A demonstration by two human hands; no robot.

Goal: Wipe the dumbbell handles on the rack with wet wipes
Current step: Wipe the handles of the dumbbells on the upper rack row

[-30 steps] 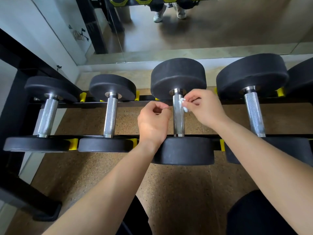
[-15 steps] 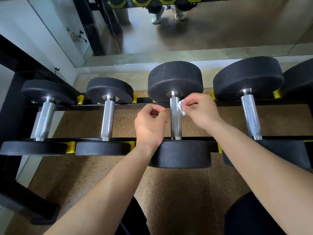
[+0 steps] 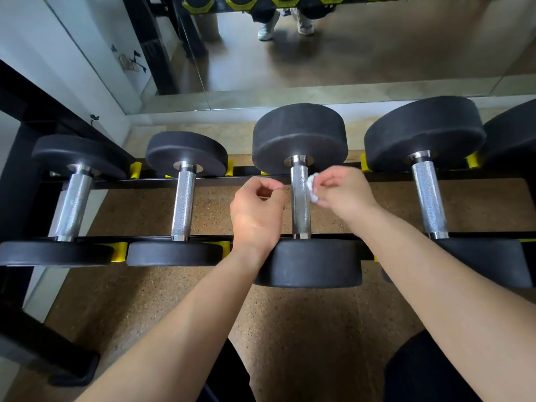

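Several black dumbbells with knurled chrome handles lie across the black rack. The third dumbbell's handle stands between my hands. My right hand pinches a small crumpled white wet wipe that sits just right of the upper part of this handle, touching or nearly touching it. My left hand hovers just left of the same handle, fingers curled loosely and holding nothing. Other handles lie to the left and to the right.
Yellow cradle tabs mark the rack rails. A leftmost dumbbell handle sits near the black rack upright. Cork-coloured floor shows below. A wall mirror stands behind the rack, reflecting a person's shoes.
My right hand with the wipe has shifted slightly off the handle's upper part to its right side. My left hand stays curled beside the handle.
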